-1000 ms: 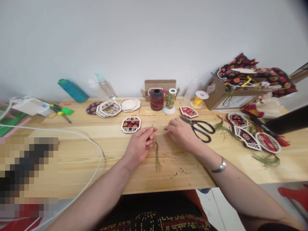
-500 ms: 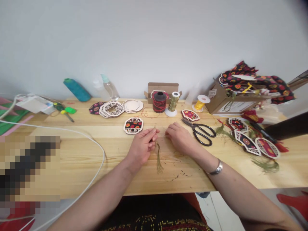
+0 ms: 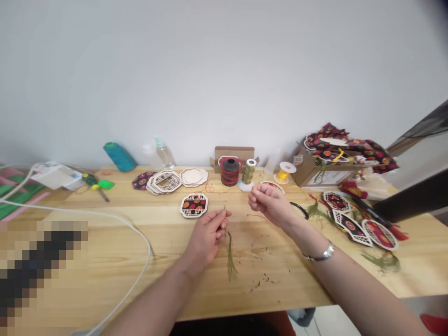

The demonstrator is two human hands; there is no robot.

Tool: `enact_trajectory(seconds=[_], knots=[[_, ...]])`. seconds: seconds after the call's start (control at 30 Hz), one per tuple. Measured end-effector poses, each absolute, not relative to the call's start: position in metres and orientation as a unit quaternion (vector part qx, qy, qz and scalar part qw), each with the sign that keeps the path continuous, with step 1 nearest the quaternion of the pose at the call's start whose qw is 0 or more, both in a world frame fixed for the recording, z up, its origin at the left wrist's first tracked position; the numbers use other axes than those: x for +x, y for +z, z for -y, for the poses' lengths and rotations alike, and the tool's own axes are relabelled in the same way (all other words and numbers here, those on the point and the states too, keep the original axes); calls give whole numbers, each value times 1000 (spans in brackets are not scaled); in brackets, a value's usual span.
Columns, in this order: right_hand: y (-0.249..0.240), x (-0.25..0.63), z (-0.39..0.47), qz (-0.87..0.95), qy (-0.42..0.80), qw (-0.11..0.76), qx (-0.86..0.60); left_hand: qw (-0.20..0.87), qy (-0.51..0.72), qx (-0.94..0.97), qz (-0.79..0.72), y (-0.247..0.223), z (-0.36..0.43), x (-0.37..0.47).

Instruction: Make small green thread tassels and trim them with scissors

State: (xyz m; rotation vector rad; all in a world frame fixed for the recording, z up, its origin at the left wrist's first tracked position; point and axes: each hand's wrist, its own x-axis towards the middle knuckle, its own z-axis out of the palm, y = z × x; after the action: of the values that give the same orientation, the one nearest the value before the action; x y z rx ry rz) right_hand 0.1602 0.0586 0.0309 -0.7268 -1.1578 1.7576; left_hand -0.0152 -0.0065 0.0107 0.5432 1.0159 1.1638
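My left hand (image 3: 206, 235) is closed, pinching the top of an olive-green tassel (image 3: 231, 259) between thumb and forefinger. The strands hang down toward the tabletop. My right hand (image 3: 269, 203) is raised to the right, with thumb and fingertips pressed together; anything as thin as a thread in them is too fine to see. Behind the right wrist shows one black scissor handle (image 3: 300, 209); the rest of the scissors is hidden. Beyond my left hand lies an octagonal fretwork piece with patterned fabric (image 3: 194, 206).
A red-and-black cord spool (image 3: 230, 173), a gold thread spool (image 3: 249, 171) and a yellow spool (image 3: 287, 173) stand at the back. Finished ornaments (image 3: 352, 227) lie right, near a fabric-filled carton (image 3: 329, 175). A white cable (image 3: 142, 228) crosses the left. Dark scraps dot the wood.
My right hand has moved up and right, away from my left hand, and now covers most of the scissors. The left hand keeps its pinch on the tassel. The view has tilted upward.
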Motion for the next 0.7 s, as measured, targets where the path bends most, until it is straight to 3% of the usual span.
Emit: enact_trajectory(seconds=[0.33, 0.53, 0.7], knots=[[106, 153, -121, 526, 620, 515, -272, 687, 524, 234, -446, 9, 4, -17], [167, 172, -158, 503, 517, 626, -296, 687, 524, 231, -448, 10, 3, -17], [235, 208, -129, 525, 402, 698, -275, 686, 519, 237, -451, 8, 2, -18]])
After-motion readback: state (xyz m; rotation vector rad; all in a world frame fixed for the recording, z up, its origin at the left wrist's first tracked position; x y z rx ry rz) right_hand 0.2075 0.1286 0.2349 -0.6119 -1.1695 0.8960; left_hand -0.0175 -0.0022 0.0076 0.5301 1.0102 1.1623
